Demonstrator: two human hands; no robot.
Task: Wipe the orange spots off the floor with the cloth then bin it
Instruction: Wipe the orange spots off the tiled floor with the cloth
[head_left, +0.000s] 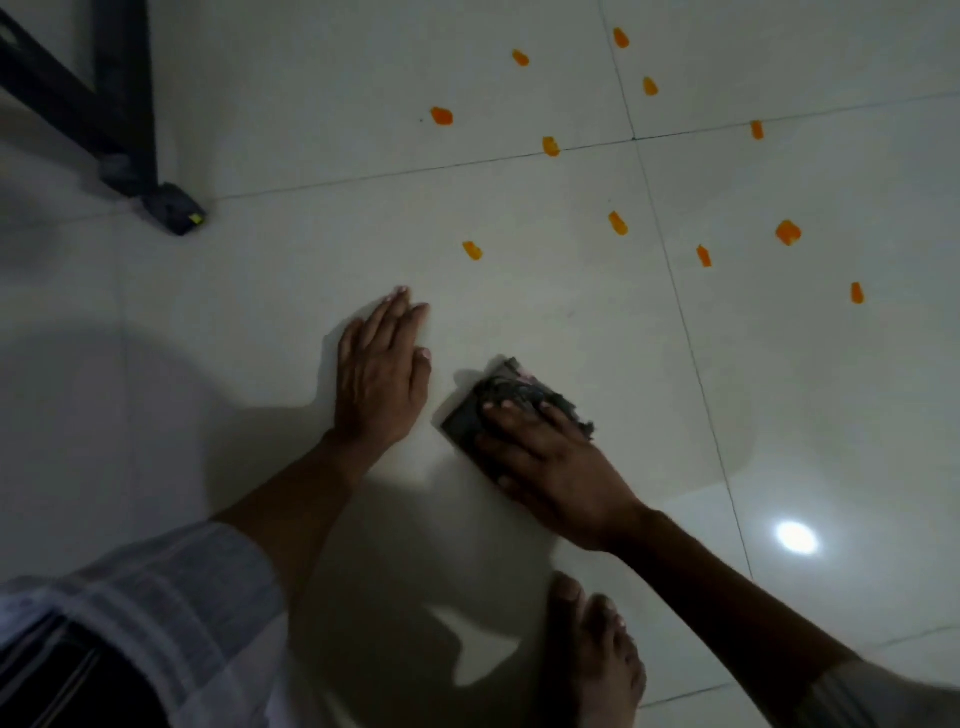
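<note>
A dark folded cloth (475, 413) lies flat on the pale tiled floor (311, 249). My right hand (550, 462) presses down on it, fingers spread over its near right part. My left hand (379, 374) rests flat on the floor just left of the cloth, palm down, fingers together, holding nothing. Several orange spots are scattered on the tiles beyond both hands; the nearest orange spot (472, 251) sits a little past my left fingertips, and another orange spot (618, 223) lies further right. No bin is in view.
A black furniture leg with a foot (174, 208) stands at the upper left. My bare foot (592, 654) is planted on the floor at the bottom, below my right arm. A bright light reflection (795, 538) shows on the tile at the right.
</note>
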